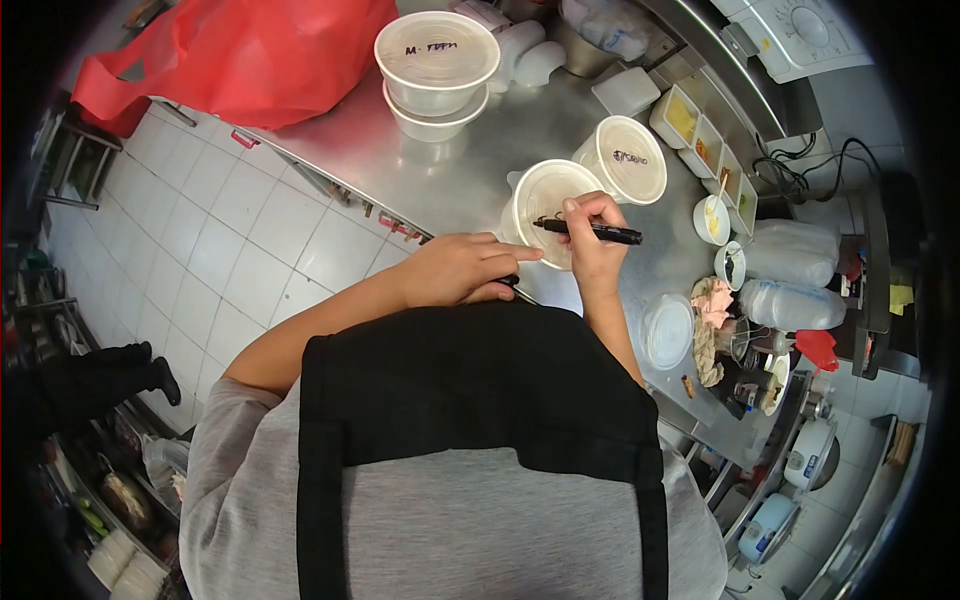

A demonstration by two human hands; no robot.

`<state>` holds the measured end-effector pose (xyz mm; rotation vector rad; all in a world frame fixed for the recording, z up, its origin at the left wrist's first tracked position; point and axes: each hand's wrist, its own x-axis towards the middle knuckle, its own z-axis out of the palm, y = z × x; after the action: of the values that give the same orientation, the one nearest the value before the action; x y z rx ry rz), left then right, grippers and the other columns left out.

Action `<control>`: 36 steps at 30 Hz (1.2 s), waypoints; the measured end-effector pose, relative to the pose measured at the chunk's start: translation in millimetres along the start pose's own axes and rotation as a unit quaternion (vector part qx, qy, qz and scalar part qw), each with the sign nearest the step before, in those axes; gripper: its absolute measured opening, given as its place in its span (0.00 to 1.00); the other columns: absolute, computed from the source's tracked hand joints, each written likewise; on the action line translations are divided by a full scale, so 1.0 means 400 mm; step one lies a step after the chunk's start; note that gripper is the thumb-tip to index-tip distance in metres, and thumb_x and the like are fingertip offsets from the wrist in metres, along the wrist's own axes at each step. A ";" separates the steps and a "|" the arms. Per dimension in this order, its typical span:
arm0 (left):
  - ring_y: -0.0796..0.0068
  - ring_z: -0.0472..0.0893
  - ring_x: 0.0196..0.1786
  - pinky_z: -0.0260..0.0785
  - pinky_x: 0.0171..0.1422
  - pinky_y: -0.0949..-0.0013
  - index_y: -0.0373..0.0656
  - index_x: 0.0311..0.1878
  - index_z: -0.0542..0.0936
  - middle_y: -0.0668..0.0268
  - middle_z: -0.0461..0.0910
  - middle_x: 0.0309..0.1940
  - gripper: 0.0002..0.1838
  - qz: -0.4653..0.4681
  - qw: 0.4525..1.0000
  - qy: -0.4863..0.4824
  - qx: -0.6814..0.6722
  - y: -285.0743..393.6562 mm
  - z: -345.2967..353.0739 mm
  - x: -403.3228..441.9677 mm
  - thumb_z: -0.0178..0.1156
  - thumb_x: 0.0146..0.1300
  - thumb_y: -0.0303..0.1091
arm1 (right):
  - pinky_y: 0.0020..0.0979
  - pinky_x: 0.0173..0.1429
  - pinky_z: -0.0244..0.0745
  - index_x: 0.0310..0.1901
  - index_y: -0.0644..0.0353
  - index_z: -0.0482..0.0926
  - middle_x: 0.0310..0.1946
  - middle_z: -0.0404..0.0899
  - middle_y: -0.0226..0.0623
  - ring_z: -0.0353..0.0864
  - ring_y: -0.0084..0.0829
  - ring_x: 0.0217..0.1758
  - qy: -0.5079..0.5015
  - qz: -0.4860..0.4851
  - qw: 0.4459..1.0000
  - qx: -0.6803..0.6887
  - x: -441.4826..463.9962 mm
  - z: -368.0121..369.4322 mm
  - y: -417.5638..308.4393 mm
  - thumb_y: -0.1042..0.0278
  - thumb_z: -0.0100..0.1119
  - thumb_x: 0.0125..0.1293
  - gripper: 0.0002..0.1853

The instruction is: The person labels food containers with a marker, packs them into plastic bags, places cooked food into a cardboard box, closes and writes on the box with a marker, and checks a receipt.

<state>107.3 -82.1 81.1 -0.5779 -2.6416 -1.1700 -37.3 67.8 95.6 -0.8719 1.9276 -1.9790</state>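
Steadily, the right hand [597,238] is pinching a black marker [618,234] between thumb and fingers, its tip resting on the lid of a white tub [524,208] and pointing toward 9 o'clock. Dark marks are showing beside the tip. The left hand [465,270] is lying at the tub's 8 o'clock, its index finger stretching onto the lid's edge near 7 o'clock while the others are curling together; a small black piece [508,281] is sitting by its thumb and fingers.

Taking the tub as the clock's centre, a second tub [625,160] with writing on its lid is standing close by at 1 o'clock. Two stacked tubs [437,75] are standing at 11, the upper lid also bearing writing, and a red bag [260,60] is slumping at 10. Food trays [703,145] are lining up toward 2, a small bowl [711,220] is sitting at 3, and a clear lid [668,332] is lying between 4 and 5, just beside a crumpled cloth [706,345]. All are resting on a metal counter [455,185].
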 end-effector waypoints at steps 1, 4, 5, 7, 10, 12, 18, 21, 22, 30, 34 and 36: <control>0.63 0.75 0.42 0.71 0.47 0.63 0.42 0.37 0.71 0.73 0.68 0.63 0.15 -0.002 1.000 0.000 0.000 0.000 -0.001 0.000 0.56 0.60 0.45 | 0.20 0.24 0.66 0.23 0.61 0.68 0.23 0.73 0.32 0.70 0.17 0.19 0.008 -0.005 1.000 -0.002 0.000 0.004 -0.001 0.77 0.59 0.59 0.11; 0.63 0.75 0.43 0.70 0.48 0.62 0.43 0.36 0.71 0.73 0.68 0.63 0.15 0.005 1.000 0.002 0.005 -0.007 0.006 -0.001 0.56 0.60 0.45 | 0.20 0.25 0.67 0.24 0.61 0.69 0.22 0.73 0.31 0.71 0.17 0.20 0.017 0.007 0.999 -0.036 0.001 0.008 -0.004 0.77 0.60 0.59 0.10; 0.63 0.75 0.43 0.70 0.48 0.62 0.43 0.36 0.71 0.73 0.68 0.63 0.15 0.004 1.000 0.001 0.005 -0.007 0.006 -0.002 0.56 0.60 0.46 | 0.20 0.25 0.67 0.24 0.62 0.69 0.22 0.73 0.31 0.71 0.17 0.20 0.017 0.016 0.998 -0.052 0.001 0.009 -0.004 0.77 0.60 0.59 0.10; 0.63 0.75 0.43 0.70 0.48 0.61 0.43 0.36 0.71 0.73 0.67 0.64 0.15 0.002 1.000 -0.002 0.005 -0.006 0.004 -0.002 0.55 0.61 0.46 | 0.20 0.25 0.67 0.24 0.62 0.69 0.21 0.74 0.31 0.71 0.17 0.20 -0.006 0.011 0.999 -0.038 0.005 0.009 -0.002 0.77 0.60 0.58 0.10; 0.63 0.75 0.42 0.70 0.48 0.62 0.43 0.36 0.71 0.73 0.67 0.64 0.15 0.002 1.000 -0.007 0.008 -0.004 0.002 -0.002 0.55 0.61 0.46 | 0.20 0.25 0.67 0.24 0.62 0.70 0.21 0.73 0.31 0.71 0.16 0.19 -0.032 0.008 0.999 -0.027 0.008 0.006 0.000 0.77 0.61 0.58 0.09; 0.63 0.74 0.42 0.70 0.48 0.62 0.42 0.35 0.71 0.73 0.67 0.64 0.15 0.000 1.000 -0.010 0.011 -0.004 0.001 -0.003 0.55 0.61 0.47 | 0.20 0.24 0.67 0.24 0.62 0.70 0.21 0.73 0.31 0.71 0.16 0.19 -0.017 0.003 0.999 -0.029 0.004 0.009 0.000 0.77 0.61 0.58 0.10; 0.62 0.74 0.42 0.70 0.48 0.62 0.42 0.35 0.71 0.73 0.67 0.64 0.16 0.002 1.000 -0.013 0.012 -0.003 0.002 -0.003 0.53 0.62 0.48 | 0.19 0.24 0.66 0.23 0.61 0.70 0.19 0.73 0.29 0.71 0.16 0.18 0.026 0.019 0.998 -0.054 -0.002 0.006 0.001 0.76 0.60 0.59 0.10; 0.62 0.74 0.42 0.70 0.49 0.62 0.42 0.35 0.71 0.72 0.67 0.64 0.17 0.005 1.000 -0.012 0.013 -0.007 0.004 -0.004 0.52 0.63 0.48 | 0.19 0.23 0.66 0.23 0.60 0.70 0.19 0.72 0.28 0.70 0.16 0.18 0.036 0.019 0.999 -0.024 -0.005 0.002 0.001 0.75 0.60 0.59 0.10; 0.62 0.74 0.42 0.70 0.49 0.62 0.42 0.35 0.71 0.72 0.67 0.64 0.17 0.006 1.000 -0.011 0.014 -0.007 0.005 -0.004 0.52 0.63 0.48 | 0.19 0.23 0.66 0.23 0.60 0.70 0.18 0.72 0.28 0.70 0.15 0.18 0.051 0.015 0.998 -0.020 -0.005 0.006 -0.004 0.75 0.60 0.59 0.10; 0.62 0.74 0.44 0.69 0.50 0.62 0.42 0.37 0.71 0.71 0.66 0.64 0.16 -0.002 1.000 -0.021 0.016 -0.005 0.005 -0.001 0.53 0.62 0.47 | 0.20 0.24 0.65 0.23 0.60 0.70 0.18 0.72 0.28 0.69 0.15 0.18 0.077 0.002 0.995 -0.070 -0.003 0.004 0.011 0.74 0.59 0.61 0.10; 0.62 0.74 0.44 0.69 0.50 0.61 0.42 0.37 0.72 0.72 0.65 0.66 0.15 0.000 1.000 -0.018 0.015 -0.006 0.005 -0.002 0.54 0.62 0.46 | 0.21 0.24 0.65 0.26 0.61 0.69 0.20 0.72 0.29 0.69 0.17 0.18 0.045 -0.025 0.997 -0.049 -0.003 -0.001 0.012 0.73 0.59 0.61 0.10; 0.60 0.74 0.45 0.69 0.50 0.62 0.42 0.39 0.72 0.68 0.68 0.62 0.14 0.004 1.000 -0.011 -0.002 -0.003 0.003 -0.002 0.54 0.63 0.44 | 0.23 0.24 0.65 0.29 0.61 0.69 0.21 0.71 0.31 0.69 0.19 0.18 0.071 -0.033 0.996 0.039 -0.003 -0.003 0.003 0.70 0.58 0.63 0.09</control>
<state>107.3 -82.0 79.4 -0.6045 -2.6546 -1.1735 -37.1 69.2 94.2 -0.8049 1.9024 -2.1929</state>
